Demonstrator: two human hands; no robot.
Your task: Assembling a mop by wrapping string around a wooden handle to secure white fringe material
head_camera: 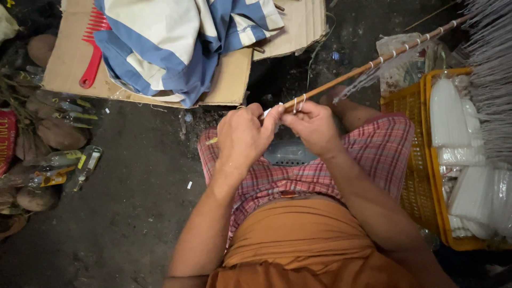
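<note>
A long thin brown stick (373, 62) runs from my hands up to the right, with white bands tied around it at intervals and clear plastic strips hanging from it. My right hand (313, 127) grips the near end of the stick. My left hand (243, 136) is closed beside it, pinching a small white strip (266, 112) against the stick's end. Both hands are over my lap, above a plaid cloth (341, 160).
A yellow plastic basket (421, 160) with stacks of white strips stands at my right. Behind lies cardboard (69, 58) with a red comb (92, 56) and a blue-and-white cloth (176, 42). Coconuts and small bottles (64, 160) lie at the left on the dark floor.
</note>
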